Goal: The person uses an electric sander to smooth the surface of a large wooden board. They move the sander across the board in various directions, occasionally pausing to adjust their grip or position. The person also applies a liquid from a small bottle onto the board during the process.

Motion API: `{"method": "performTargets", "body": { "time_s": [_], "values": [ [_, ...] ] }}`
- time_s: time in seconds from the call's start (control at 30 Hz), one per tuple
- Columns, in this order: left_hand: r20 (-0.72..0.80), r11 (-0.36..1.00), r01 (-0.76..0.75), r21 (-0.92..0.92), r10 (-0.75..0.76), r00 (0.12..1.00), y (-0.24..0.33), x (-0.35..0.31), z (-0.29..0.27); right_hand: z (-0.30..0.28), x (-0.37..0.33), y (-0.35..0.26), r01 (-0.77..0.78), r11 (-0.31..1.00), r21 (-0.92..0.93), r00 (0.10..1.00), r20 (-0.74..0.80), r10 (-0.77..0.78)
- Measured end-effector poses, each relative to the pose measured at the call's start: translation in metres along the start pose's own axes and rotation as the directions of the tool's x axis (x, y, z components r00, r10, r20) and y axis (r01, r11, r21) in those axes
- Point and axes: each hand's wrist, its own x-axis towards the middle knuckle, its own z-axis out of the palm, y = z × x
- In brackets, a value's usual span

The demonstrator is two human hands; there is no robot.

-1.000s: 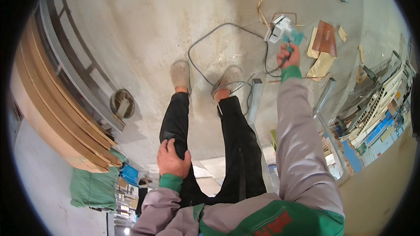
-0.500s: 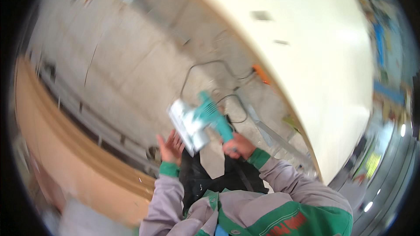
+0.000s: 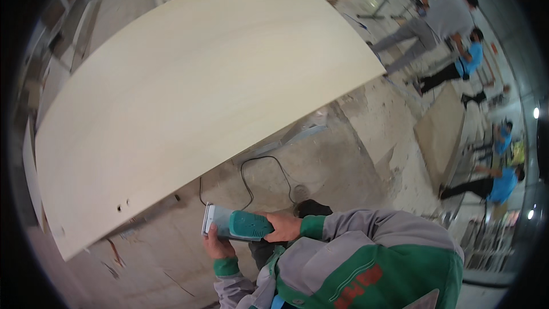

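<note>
A teal and silver power sander [image 3: 250, 224] is held in front of my body, its pale flat plate turned to the left. My right hand [image 3: 285, 227] wraps round the teal rear end. At the silver front, my left hand [image 3: 219, 244] grips the lower side, thumb up against the metal; its other fingers are partly hidden. The near edge of a large pale panel [image 3: 200, 86] lies just beyond the tool. The sander does not touch that panel.
A black cord [image 3: 243, 174] loops over the concrete floor [image 3: 354, 163] below the panel. Two small dark marks or holes [image 3: 119, 209] show near the panel's left corner. Several people work at the right; one in grey [image 3: 443, 17] stands by the panel's far right corner. A board [image 3: 439, 131] lies beyond the floor.
My view has swung round toward the large panel, which now spreads across the front. My left hand, spread beside the sander before, now holds its silver front. The right hand keeps its hold.
</note>
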Motion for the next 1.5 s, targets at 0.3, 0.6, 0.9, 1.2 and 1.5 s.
{"method": "performTargets", "body": {
  "time_s": [0.3,0.6,0.9,1.2,1.5],
  "values": [
    [0.388,0.964,-0.038,0.262,-0.069,0.919,-0.102,-0.014,0.3,-0.2,-0.18,0.019,0.013,1.0,-0.022,0.854,-0.52,-0.022],
    [0.91,0.379,-0.884,0.273,0.195,0.365,-0.156,-0.067,0.511,-0.342,-0.295,0.041,0.103,0.992,-0.079,0.668,-0.733,-0.127],
    [0.937,0.261,-0.904,0.338,-0.005,0.349,-0.176,-0.02,0.673,-0.428,-0.251,-0.01,0.011,1.0,-0.025,0.657,-0.754,-0.026],
    [0.93,0.471,-0.819,0.327,-0.006,0.367,-0.203,0.038,0.749,-0.53,-0.247,-0.015,-0.065,0.983,-0.17,0.628,-0.773,-0.092],
    [0.85,-0.125,-0.847,0.517,-0.043,0.526,-0.235,0.075,0.801,-0.651,-0.252,-0.011,-0.156,0.819,-0.552,0.898,-0.424,-0.114]
  ]
}}
